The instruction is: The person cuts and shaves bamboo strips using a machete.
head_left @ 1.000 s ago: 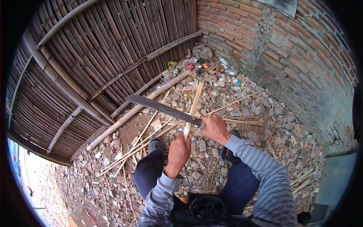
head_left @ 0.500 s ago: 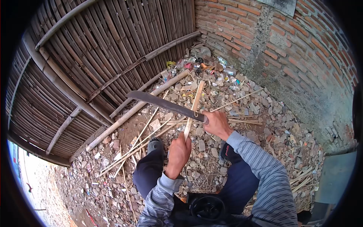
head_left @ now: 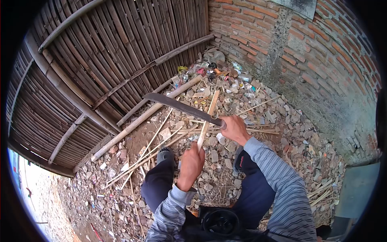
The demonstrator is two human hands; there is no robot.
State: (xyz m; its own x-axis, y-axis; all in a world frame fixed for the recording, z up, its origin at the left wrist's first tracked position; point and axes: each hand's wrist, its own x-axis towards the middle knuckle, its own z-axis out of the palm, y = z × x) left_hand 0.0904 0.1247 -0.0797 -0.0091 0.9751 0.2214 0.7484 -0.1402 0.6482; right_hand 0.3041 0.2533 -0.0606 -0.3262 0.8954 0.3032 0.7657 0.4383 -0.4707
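Note:
My left hand (head_left: 190, 166) is closed round the lower end of a pale bamboo strip (head_left: 213, 103), which points up and away from me. In my right hand (head_left: 235, 129) is the handle of a long dark machete (head_left: 181, 107). Its blade lies across the strip near the handle end and reaches to the upper left. A small curl of shaving shows where blade and strip cross. The handle is mostly hidden by my fingers.
Thin split strips (head_left: 147, 157) lie on the rubble ground (head_left: 217, 181) around my feet. A thick bamboo pole (head_left: 133, 127) rests beside the slatted bamboo wall (head_left: 121, 48). Litter is heaped in the corner by the brick wall (head_left: 306, 68).
The machete and my right hand have shifted a little to the right and slightly down. The strip's upper end is a little lower, while my left hand has barely moved.

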